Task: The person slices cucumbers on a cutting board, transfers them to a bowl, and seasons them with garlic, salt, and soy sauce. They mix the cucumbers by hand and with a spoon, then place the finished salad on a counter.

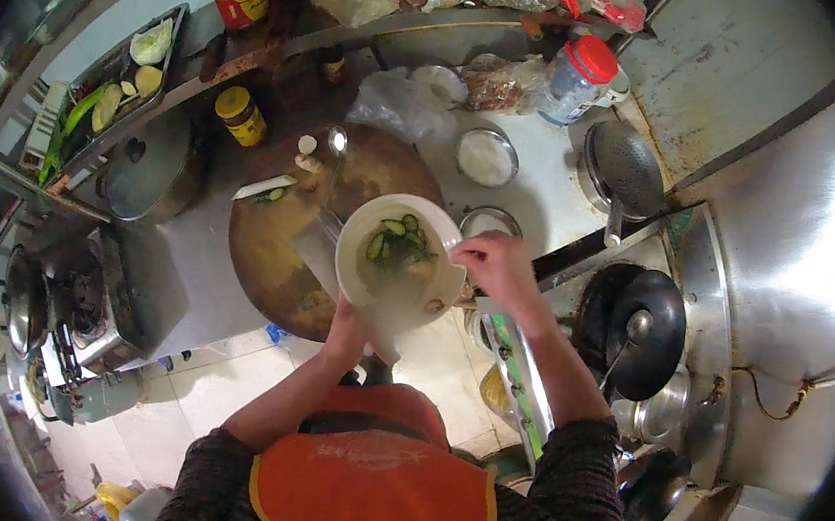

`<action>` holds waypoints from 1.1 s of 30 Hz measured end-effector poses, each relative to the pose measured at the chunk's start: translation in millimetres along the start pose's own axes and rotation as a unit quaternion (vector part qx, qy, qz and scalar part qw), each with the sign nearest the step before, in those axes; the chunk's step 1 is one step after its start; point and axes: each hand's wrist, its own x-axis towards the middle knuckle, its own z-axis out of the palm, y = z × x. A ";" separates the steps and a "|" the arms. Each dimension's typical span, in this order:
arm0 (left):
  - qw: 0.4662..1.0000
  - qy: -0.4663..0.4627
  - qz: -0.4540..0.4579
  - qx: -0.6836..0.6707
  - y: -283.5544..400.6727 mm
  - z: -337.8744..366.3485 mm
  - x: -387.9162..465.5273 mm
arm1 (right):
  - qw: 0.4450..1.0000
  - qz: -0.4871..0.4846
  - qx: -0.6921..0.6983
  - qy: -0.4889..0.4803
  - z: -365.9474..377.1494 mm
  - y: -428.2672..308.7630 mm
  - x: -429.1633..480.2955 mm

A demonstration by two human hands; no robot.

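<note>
A white bowl (350,254) is held up over the near right edge of the round wooden chopping block. Inside are green vegetable slices (393,239) in liquid, partly veiled by steam. My left hand (346,333) supports the bowl from below on its near left side; some of its fingers are hidden. At the right rim, the fingers of my right hand (496,264) pinch the edge. A broad metal blade (316,254) lies on the chopping block (265,276), partly covered by the bowl. Beyond it rest a metal spoon (337,143) and some white vegetable pieces (307,152).
A metal bowl of white granules (486,158) stands behind, with another metal bowl (493,219) near my right hand. To the right are a perforated strainer (626,167) and a black wok (645,358). A lidded pot (147,174) and a gas stove (93,297) stand left.
</note>
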 end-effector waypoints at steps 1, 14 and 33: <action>0.999 -0.029 -0.001 -0.021 -3.8 1.2 1.3 | 0.999 -0.029 -0.036 -0.025 2.9 -18.5 3.4; 0.992 -0.111 -0.043 -0.036 4.9 26.8 -5.8 | 0.989 -0.049 -0.140 -0.014 11.0 -44.4 -2.7; 0.993 0.042 -0.098 -0.057 33.1 12.1 -3.1 | 0.969 0.184 -0.072 0.151 29.8 129.1 21.6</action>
